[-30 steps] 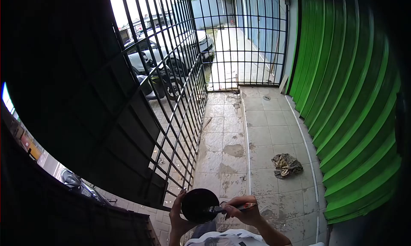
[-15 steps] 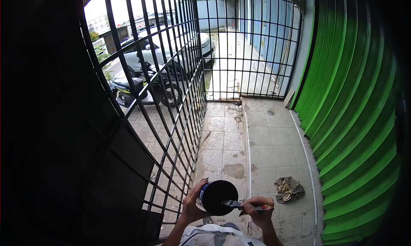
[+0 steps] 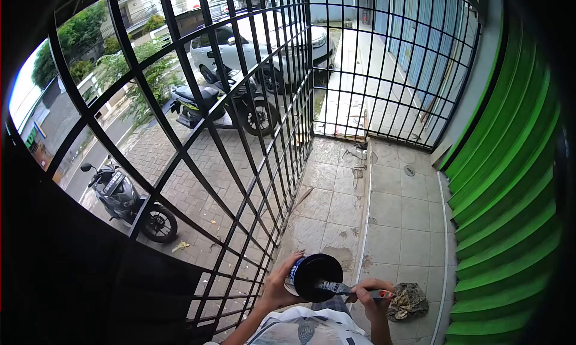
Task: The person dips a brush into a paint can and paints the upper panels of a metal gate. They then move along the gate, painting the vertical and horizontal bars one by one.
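A round can [image 3: 318,262] with a black inside and a blue label is tipped toward the camera. My left hand [image 3: 278,288] is wrapped round its left side. In my right hand [image 3: 373,297] is the handle of a flat brush [image 3: 339,288], whose head reaches over the can's mouth at the right side. How deep the tip sits in the dark inside cannot be made out. A crumpled, stained rag [image 3: 409,301] lies on the tiles just right of my right hand.
A black barred fence [image 3: 258,176] runs along the left and joins a barred panel [image 3: 390,75] ahead. On the right stands a green corrugated shutter [image 3: 510,195]. Beyond the bars are motorbikes [image 3: 123,195] and a white car [image 3: 240,45]. A low step edge [image 3: 367,219] divides the floor.
The view has swung left, showing more of the street and another motorbike. Can and brush stay in my hands; the brush head now lies over the can's opening, and the can is tilted toward me.
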Tool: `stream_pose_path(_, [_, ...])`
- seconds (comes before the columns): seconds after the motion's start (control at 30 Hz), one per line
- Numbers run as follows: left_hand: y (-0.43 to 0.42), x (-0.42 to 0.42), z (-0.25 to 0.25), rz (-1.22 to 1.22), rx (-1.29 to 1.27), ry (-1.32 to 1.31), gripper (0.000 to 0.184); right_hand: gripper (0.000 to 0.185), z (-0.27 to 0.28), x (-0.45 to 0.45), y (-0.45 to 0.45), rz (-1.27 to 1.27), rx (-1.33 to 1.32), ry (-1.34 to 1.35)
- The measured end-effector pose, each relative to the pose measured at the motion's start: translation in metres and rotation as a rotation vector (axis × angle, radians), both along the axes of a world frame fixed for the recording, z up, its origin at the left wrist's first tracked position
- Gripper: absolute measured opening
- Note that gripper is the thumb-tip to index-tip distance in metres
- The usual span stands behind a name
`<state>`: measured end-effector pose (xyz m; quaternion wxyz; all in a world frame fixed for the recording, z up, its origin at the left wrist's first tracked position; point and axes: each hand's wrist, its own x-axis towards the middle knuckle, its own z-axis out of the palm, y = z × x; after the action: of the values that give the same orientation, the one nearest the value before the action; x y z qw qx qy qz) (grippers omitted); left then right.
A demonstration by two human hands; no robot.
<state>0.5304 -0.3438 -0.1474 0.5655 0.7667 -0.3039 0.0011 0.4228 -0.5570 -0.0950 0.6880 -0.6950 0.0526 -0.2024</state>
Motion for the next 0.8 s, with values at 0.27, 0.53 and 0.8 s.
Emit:
stream_pose_path(0.27, [-0.078, 0.078, 0.015, 0.263, -0.027, 0.048, 0.097, 0.015, 0.019, 0.143, -0.092, 0.286, 0.133, 0.095])
stream_pose_path(0.53, [-0.106, 0.158, 0.010, 0.408, -0.023, 0.098, 0.094, 0.012, 0.015, 0.249, -0.125, 0.447, 0.107, 0.113])
stream_pose_path(0.8, [-0.136, 0.279, -0.008, 0.211, -0.087, 0.069, 0.094, 0.011, 0.008, 0.340, -0.152, 0.261, -0.018, 0.111])
